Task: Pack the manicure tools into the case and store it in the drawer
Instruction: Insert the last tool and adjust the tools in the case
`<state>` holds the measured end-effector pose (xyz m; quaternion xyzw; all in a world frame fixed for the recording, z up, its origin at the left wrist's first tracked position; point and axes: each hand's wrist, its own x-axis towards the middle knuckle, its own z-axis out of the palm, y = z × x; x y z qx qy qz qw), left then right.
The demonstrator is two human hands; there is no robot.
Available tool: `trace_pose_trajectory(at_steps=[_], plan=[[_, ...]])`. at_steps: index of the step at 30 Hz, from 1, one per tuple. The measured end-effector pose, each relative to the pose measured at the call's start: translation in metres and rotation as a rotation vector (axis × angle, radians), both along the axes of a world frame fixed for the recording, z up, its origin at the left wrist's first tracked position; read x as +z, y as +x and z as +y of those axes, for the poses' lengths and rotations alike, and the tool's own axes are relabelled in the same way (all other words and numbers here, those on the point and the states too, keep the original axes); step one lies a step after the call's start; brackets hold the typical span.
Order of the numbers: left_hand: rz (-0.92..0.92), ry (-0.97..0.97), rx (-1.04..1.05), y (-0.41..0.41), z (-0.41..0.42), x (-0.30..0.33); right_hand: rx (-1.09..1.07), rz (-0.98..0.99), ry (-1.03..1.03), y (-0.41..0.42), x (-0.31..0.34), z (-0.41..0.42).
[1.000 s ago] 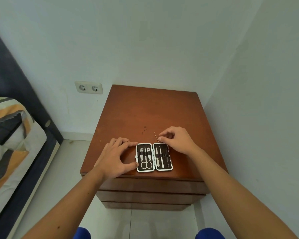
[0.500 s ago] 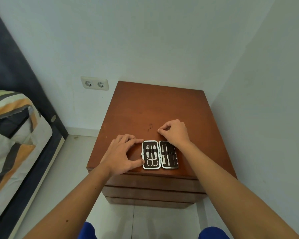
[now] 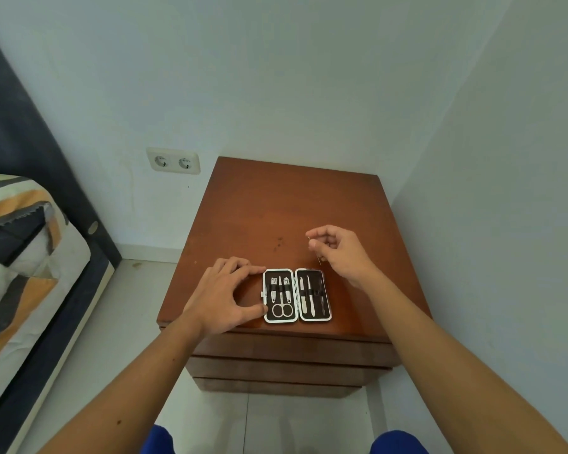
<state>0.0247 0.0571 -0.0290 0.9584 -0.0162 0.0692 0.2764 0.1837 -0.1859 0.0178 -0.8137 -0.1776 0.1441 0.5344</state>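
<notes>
A brown wooden nightstand (image 3: pixel 276 204) is standing in the corner, its top serving as the surface. An open manicure case (image 3: pixel 297 295) is lying flat near its front edge, tools strapped inside both halves, the left hand (image 3: pixel 223 298) touching it.

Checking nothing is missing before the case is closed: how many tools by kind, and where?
Scissors in case, left half: 1
Other tools, left half: 3
Slim tools, right half: 3
Thin tool pinched by right hand: 1
Total: 8
</notes>
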Motion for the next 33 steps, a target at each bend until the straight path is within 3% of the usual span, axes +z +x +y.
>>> trace_pose_trajectory(at_steps=[6, 13, 24, 33], plan=[[0.007, 0.001, -0.002, 0.000, 0.000, -0.001, 0.005, 0.045, 0.080, -0.006, -0.001, -0.019], [0.009, -0.001, -0.004, 0.000, 0.000, -0.001, 0.105, 0.061, -0.022, -0.008, -0.008, -0.031], [-0.007, -0.005, -0.002, 0.000, 0.000, -0.001, 0.099, -0.144, -0.231, -0.005, -0.023, -0.028], [-0.001, -0.002, -0.004, 0.000, 0.001, -0.003, 0.138, -0.256, -0.258, -0.013, -0.024, -0.031]])
